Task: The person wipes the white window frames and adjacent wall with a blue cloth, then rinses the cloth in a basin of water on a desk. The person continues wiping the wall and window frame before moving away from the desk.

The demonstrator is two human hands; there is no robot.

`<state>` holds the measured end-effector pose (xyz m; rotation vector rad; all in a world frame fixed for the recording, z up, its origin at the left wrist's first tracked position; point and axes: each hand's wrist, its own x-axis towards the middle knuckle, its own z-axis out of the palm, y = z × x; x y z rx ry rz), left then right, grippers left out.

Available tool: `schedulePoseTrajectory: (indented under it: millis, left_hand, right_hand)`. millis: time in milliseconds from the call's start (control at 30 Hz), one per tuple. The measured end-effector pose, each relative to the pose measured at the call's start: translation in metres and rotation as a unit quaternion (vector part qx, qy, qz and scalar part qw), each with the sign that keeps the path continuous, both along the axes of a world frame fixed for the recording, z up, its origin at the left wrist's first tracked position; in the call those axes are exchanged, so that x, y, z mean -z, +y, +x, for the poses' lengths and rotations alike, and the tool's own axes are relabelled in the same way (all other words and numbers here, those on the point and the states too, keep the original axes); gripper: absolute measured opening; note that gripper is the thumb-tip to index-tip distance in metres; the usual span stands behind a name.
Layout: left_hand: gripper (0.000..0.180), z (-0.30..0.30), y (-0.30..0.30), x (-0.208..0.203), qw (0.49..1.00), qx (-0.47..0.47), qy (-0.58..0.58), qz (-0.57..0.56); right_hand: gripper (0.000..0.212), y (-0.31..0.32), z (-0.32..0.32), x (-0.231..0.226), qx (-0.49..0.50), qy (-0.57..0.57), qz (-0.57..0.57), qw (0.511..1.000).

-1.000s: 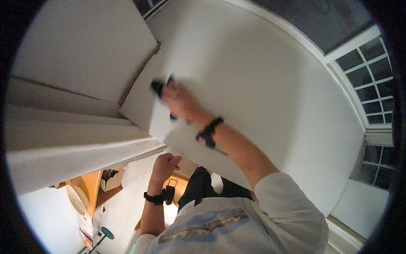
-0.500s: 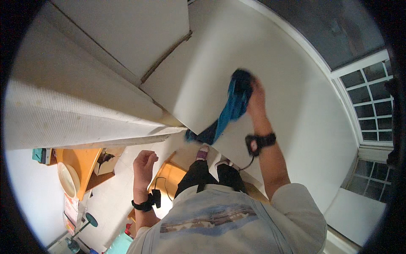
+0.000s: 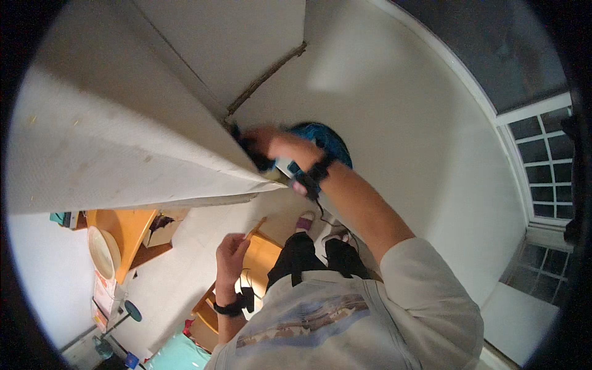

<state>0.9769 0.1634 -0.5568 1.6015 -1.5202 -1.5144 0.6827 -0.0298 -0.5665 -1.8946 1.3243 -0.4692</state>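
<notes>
Crossing leftward in a blur, the right hand [image 3: 268, 142] has moved from the middle of the frame to the left margin of the smooth pale panel [image 3: 401, 145], close to the pointed end of the textured covering [image 3: 117, 154]. Half a second ago the blue cloth [image 3: 336, 145] dangled as a long twisted strip to the left of that hand; now I see it gathered in a rounded heap behind the wrist, just left of the centre of the frame, with a dark bunch showing under the fingers. As far as I can judge, that puts the work at the panel's left side, near its corner, instead of out in the middle. From where I'm standing I can't tell whether the right hand's fingers are pinched on the cloth or laid over it; the blur hides them.

The left hand [image 3: 231, 250], below it in the lower middle, is loosely curled with nothing visible in it. It is in much the same pose as before, taking no part, and lies beside the wooden chair [image 3: 265, 253] in my view, though whether they touch I can't say. The shoes [image 3: 305, 221] show below the panel's lower edge.
</notes>
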Motion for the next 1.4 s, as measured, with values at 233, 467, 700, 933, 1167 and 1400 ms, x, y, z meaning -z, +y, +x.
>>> schedulePoseTrajectory:
  millis: [233,467,700,933,1167,1400]
  left_hand:
    - [0.047,-0.051,-0.025,0.015,0.971,0.218,0.095,0.034]
    - [0.05,-0.083,0.0,0.038,0.937,0.301,0.179,-0.003]
    - [0.054,-0.051,0.032,-0.012,0.943,0.239,0.183,0.142]
    - [0.022,0.002,0.021,-0.036,0.933,0.327,-0.127,0.084]
    - [0.021,0.0,0.017,-0.088,0.926,0.104,0.363,0.032]
    - [0.04,-0.088,-0.017,-0.109,0.86,0.178,0.478,-0.03]
  right_hand:
    - [0.042,0.155,0.028,-0.028,0.169,-0.423,0.301,0.838]
    - [0.06,0.208,0.006,-0.07,0.202,-0.725,0.212,0.624]
    - [0.066,0.247,0.0,-0.066,0.082,-0.24,0.236,0.938]
    - [0.044,0.259,0.014,-0.046,0.079,0.013,0.193,0.978]
    - [0.034,0.267,0.003,-0.075,0.083,-0.302,-0.012,0.95]
    - [0.035,0.299,-0.048,-0.155,0.164,-0.409,0.068,0.895]
